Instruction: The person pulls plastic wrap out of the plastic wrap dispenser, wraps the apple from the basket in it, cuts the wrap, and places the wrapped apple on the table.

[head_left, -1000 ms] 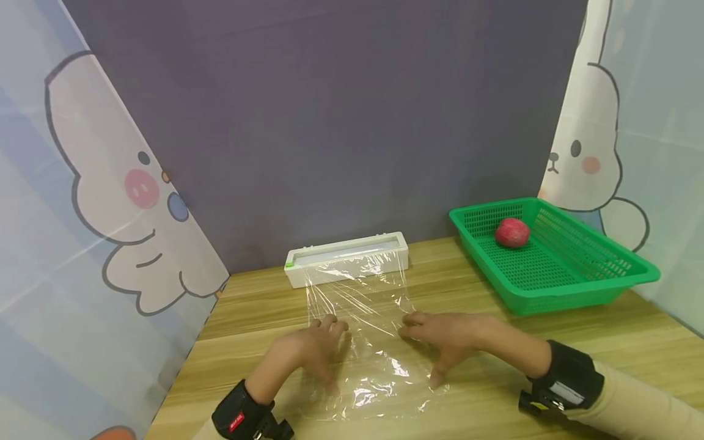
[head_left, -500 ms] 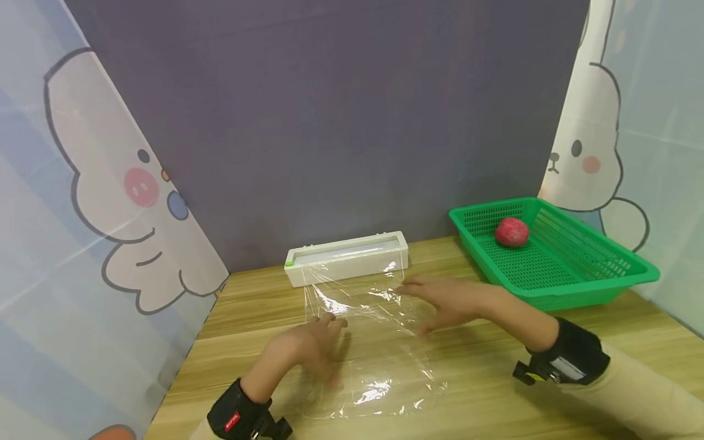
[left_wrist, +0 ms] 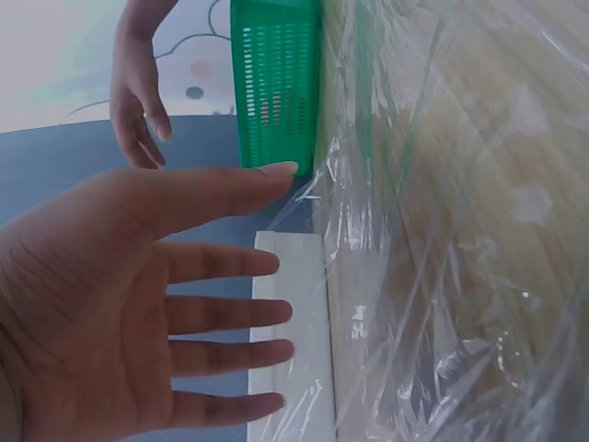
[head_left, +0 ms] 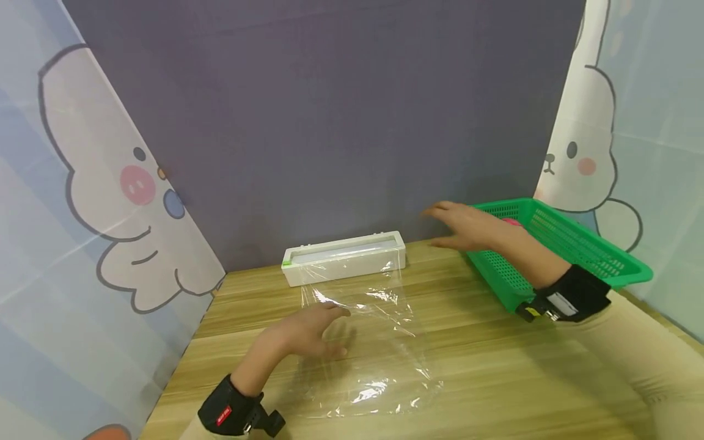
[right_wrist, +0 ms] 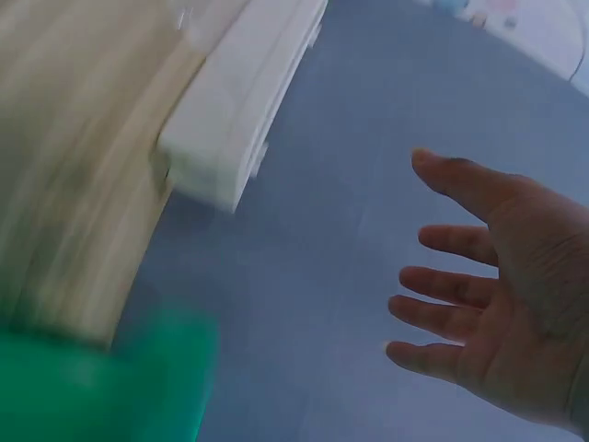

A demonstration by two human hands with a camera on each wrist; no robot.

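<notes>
A clear sheet of plastic wrap lies over the wooden table, running from the white wrap dispenser box toward the front. My left hand hovers above the sheet's left side, fingers extended and holding nothing; the left wrist view shows its spread fingers clearly. My right hand is raised at the near-left corner area of the green basket, its fingers stretched out with nothing in them. Mostly hidden behind that hand, a round red wrapped thing sits inside the basket; its kind is unclear.
A dark backdrop stands behind the box and basket. Printed cartoon curtains flank the wooden table on both sides. The basket takes up the table's right rear.
My right hand has lifted off the plastic wrap and moved back and right, over the basket's left edge. The left hand has risen slightly and its fingers have straightened.
</notes>
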